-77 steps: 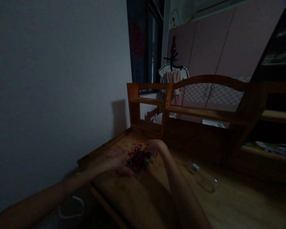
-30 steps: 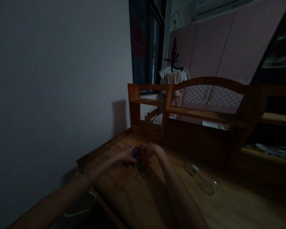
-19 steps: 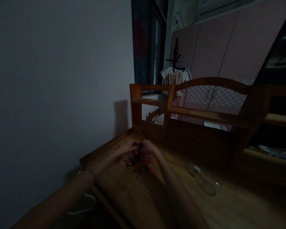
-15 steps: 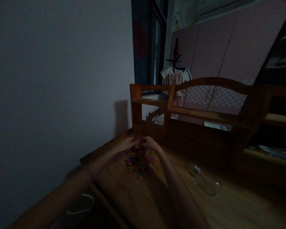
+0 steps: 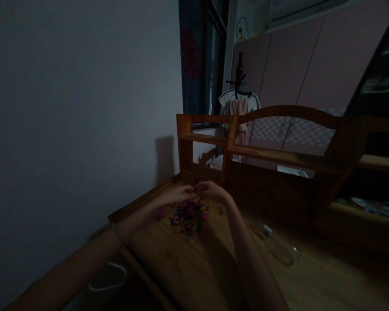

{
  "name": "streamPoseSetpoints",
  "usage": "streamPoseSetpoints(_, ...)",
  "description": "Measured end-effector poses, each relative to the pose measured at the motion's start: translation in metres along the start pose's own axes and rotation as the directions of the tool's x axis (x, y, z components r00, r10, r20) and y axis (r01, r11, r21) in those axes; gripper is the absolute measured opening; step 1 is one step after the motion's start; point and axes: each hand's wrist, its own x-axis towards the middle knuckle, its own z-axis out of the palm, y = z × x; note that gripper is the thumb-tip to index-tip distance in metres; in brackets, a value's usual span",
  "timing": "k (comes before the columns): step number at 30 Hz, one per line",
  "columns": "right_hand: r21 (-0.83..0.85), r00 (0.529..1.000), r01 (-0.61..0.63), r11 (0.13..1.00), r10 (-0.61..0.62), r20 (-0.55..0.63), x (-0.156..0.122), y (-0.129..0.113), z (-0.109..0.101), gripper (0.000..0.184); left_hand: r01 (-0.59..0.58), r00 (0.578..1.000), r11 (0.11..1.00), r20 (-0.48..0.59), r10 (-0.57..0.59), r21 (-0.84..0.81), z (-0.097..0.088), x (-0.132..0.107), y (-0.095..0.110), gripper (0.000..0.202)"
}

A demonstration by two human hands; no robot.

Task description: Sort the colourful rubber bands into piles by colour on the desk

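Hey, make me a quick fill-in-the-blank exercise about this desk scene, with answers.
The heap of small multicoloured pieces lies on a desktop of brown ____.
Of the left hand and right hand, the ____ is nearer the clear, capped bottle.
The bottle's cap is ____.
Missing words: wood; right; white.

Two hands (image 5: 180, 194) (image 5: 211, 190), one pile of colourful pieces (image 5: 189, 217) too many to count, one clear bottle (image 5: 280, 250), one table (image 5: 330, 278).

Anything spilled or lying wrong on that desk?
Two mild oddities: the clear bottle lies on its side rather than standing, and a small stray piece sits apart, right of the loose colourful heap. I see no damage, though the light is dim.
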Motion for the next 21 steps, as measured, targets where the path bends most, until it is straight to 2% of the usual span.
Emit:
streamPoseSetpoints(2, -0.027, 0.999, -0.034, 0.999, 0.035, 0.012, -0.004, 0.003, -0.004, 0.033, -0.058, 0.997, 0.998, 0.06, 0.056, 0.024, 0.005, 0.001, -0.007, 0.057)
streamPoseSetpoints(5, -0.078, 0.995, -0.098, 0.992, 0.1, 0.026, -0.011, 0.004, -0.007, 0.026, -0.124, 0.99, 0.985, 0.085, 0.115, 0.116, 0.014, 0.004, -0.023, 0.077)
streamPoseSetpoints(7, -0.102, 0.991, -0.129, 0.986, 0.133, 0.035, -0.015, 0.001, -0.008, 0.023, -0.137, 0.989, 0.976, 0.075, 0.126, 0.168, 0.022, 0.007, -0.031, 0.073)
streamPoseSetpoints(10, -0.128, 0.987, -0.15, 0.98, 0.157, 0.046, -0.019, -0.005, -0.009, 0.031, -0.127, 0.992, 0.977, 0.046, 0.121, 0.169, 0.034, 0.013, -0.035, 0.05)
streamPoseSetpoints(13, -0.148, 0.986, -0.15, 0.978, 0.159, 0.05, -0.02, -0.006, -0.012, 0.033, -0.098, 0.994, 0.983, -0.031, 0.104, 0.158, 0.043, 0.016, -0.035, 0.034)
streamPoseSetpoints(17, -0.163, 0.989, -0.13, 0.978, 0.14, 0.052, -0.019, -0.002, -0.018, 0.024, -0.034, 0.973, 0.985, -0.22, 0.071, 0.167, 0.044, 0.018, -0.034, 0.022)
streamPoseSetpoints(19, -0.159, 0.991, -0.11, 0.981, 0.121, 0.062, -0.017, 0.0, -0.018, 0.027, -0.005, 0.949, 0.985, -0.311, 0.059, 0.172, 0.04, 0.021, -0.032, 0.025)
streamPoseSetpoints(21, -0.15, 0.992, -0.087, 0.985, 0.1, 0.08, -0.014, 0.0, -0.015, 0.04, 0.014, 0.927, 0.985, -0.373, 0.051, 0.172, 0.035, 0.023, -0.027, 0.035)
